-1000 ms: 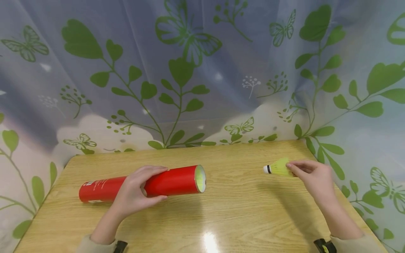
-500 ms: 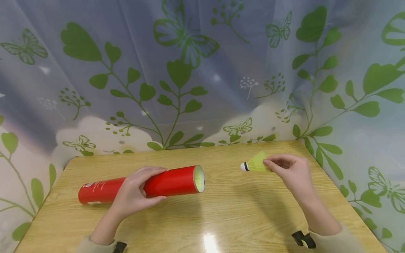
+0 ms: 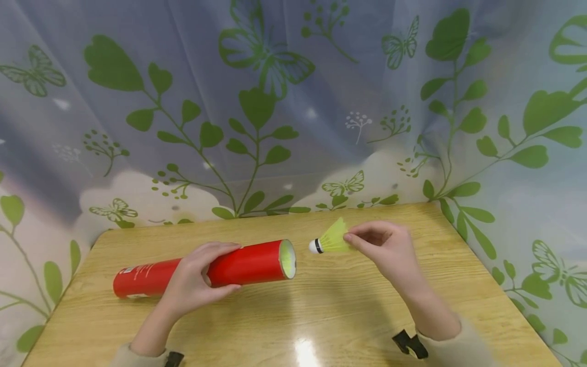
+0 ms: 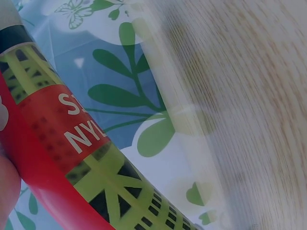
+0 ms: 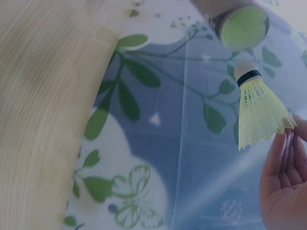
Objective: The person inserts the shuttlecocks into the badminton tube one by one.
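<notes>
A red shuttlecock tube (image 3: 252, 263) lies slanted across the left half of the head view, its uncapped end facing right and showing yellow-green inside. My left hand (image 3: 194, 278) grips it around the middle, fingers over the top and thumb along the near side. Printed lettering shows on the tube (image 4: 43, 139) in the left wrist view. My right hand (image 3: 382, 250) pinches a yellow shuttlecock (image 3: 332, 238) by the edge of its skirt. The white cork points left at the tube's mouth, with a small gap between. In the right wrist view the shuttlecock (image 5: 261, 112) hangs below the tube's mouth.
A wooden table (image 3: 330, 306) lies beneath both hands. Behind it and along the sides hangs a curtain (image 3: 293, 127) printed with green leaves and butterflies. Black straps (image 3: 409, 344) sit at the wrists.
My right hand has carried the shuttlecock leftward, from the table's right side to close by the tube's mouth. The left hand and tube have stayed nearly still.
</notes>
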A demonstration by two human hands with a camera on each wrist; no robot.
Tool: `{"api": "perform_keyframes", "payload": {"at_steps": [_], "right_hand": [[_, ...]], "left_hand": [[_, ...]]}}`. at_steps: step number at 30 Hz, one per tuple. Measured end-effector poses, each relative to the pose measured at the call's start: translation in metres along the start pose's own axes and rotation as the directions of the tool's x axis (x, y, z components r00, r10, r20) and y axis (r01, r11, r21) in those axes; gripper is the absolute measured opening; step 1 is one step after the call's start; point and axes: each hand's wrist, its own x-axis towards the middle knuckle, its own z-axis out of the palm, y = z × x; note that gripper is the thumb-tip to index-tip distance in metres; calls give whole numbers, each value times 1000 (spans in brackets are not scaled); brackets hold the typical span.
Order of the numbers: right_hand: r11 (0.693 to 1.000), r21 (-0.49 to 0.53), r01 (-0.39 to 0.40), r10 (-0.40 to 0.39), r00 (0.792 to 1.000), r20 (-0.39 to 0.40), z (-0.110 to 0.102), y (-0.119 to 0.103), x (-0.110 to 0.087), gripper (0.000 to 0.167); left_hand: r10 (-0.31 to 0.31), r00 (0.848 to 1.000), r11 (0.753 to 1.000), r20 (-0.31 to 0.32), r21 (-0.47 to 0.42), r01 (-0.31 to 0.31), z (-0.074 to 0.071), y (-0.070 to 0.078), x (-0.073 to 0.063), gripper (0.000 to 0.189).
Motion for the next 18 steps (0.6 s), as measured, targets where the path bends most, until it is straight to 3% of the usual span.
{"api": "perform_keyframes", "payload": {"at_steps": [9,18], "right_hand": [[995,57,83,-87,994,73,25,-11,-2,5],[990,88,112,-124,982,140,46,-10,-6,5]], "left_hand": [[2,1000,1000,-2,4,-2,0,-1,0,78],[4,1000,1000,0,-9,-4,0,0,1,77]]}}
